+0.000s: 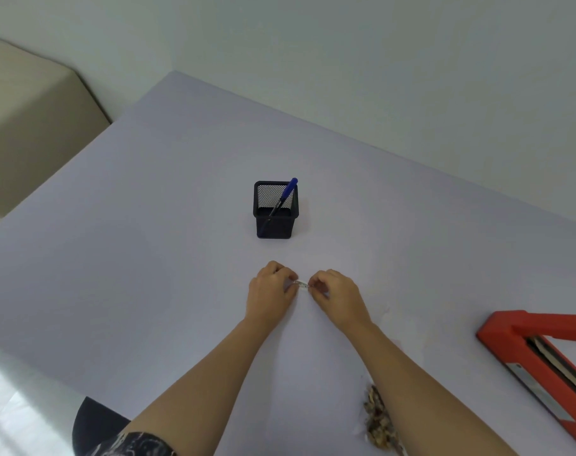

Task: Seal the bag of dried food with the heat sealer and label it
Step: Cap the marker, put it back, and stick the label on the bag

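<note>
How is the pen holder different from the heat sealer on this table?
The pen holder is a black mesh cup standing upright mid-table, wholly in view; the heat sealer is red, long and low, at the right edge, partly cut off by the frame. The pen holder has a blue pen leaning in it. Both rest on the table, untouched by either hand.

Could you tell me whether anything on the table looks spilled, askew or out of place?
Nothing clearly stands out. The pen leans in the upright mesh holder, the red heat sealer lies at the right edge, and the dried food sits in one heap beside the right forearm. Both hands pinch a small clear item.
</note>
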Available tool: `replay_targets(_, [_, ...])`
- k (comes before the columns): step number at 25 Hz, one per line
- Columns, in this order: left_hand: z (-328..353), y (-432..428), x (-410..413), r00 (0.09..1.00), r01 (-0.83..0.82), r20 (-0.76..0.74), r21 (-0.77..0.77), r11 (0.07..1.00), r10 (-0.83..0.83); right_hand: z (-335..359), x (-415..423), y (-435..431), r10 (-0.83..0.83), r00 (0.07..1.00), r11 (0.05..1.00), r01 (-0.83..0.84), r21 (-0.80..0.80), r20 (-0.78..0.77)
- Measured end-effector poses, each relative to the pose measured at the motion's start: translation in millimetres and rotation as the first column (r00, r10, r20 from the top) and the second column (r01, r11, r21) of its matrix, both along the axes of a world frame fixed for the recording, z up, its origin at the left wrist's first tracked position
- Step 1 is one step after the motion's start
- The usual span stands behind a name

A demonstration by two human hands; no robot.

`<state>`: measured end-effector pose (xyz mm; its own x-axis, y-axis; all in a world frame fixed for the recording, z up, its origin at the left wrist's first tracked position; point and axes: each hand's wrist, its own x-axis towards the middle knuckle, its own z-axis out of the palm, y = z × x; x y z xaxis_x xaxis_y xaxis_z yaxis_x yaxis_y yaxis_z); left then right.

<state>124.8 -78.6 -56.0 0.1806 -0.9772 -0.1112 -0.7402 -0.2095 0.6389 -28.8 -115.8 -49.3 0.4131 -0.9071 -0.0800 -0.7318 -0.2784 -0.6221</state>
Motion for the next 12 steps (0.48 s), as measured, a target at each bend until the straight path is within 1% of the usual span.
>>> replay_targets(3, [0.8, -0.5, 0.1, 1.000, 0.008, 0.005, -0.005, 1.000, -0.008, 1.5, 1.3, 0.3, 0.061, 0.994, 0.991, -0.071, -0.112, -0.090])
replay_targets(5, [0.2, 2.4, 1.2, 0.999, 0.039, 0.026, -0.037, 0.999, -0.038, 1.7, -0.2, 1.4, 0.103, 0.981, 0.950, -0.145, -0.276, -0.163])
replay_targets(7, [-2.6, 8.0, 3.3, 0.996, 0.076, 0.042, -0.084, 0.994, -0.072, 1.9, -6.5, 1.5, 0.123, 0.966, 0.849, -0.221, -0.480, -0.228])
replay_targets(8, [-3.3, 10.4, 4.4, 0.996, 0.088, 0.041, -0.099, 0.991, -0.084, 2.5, -10.7, 2.0, 0.131, 0.957, 0.789, -0.258, -0.558, -0.259])
replay_targets(9, [-3.9, 11.8, 5.1, 0.995, 0.098, 0.030, -0.091, 0.991, -0.096, 3.0, -15.9, 2.9, 0.136, 0.949, 0.744, -0.289, -0.603, -0.286])
replay_targets(10, [-2.6, 12.3, 5.1, 0.995, 0.097, 0.011, -0.067, 0.993, -0.096, 4.9, -20.7, 4.0, 0.145, 0.946, 0.728, -0.301, -0.616, -0.291])
replay_targets(11, [-0.8, 11.7, 4.8, 0.997, 0.078, -0.019, -0.034, 0.996, -0.078, 7.7, -24.5, 6.0, 0.149, 0.954, 0.750, -0.280, -0.599, -0.261])
replay_targets(12, [1.6, 10.5, 4.7, 0.997, 0.051, -0.061, 0.009, 0.999, -0.051, 12.0, -25.9, 9.7, 0.133, 0.975, 0.814, -0.211, -0.542, -0.180])
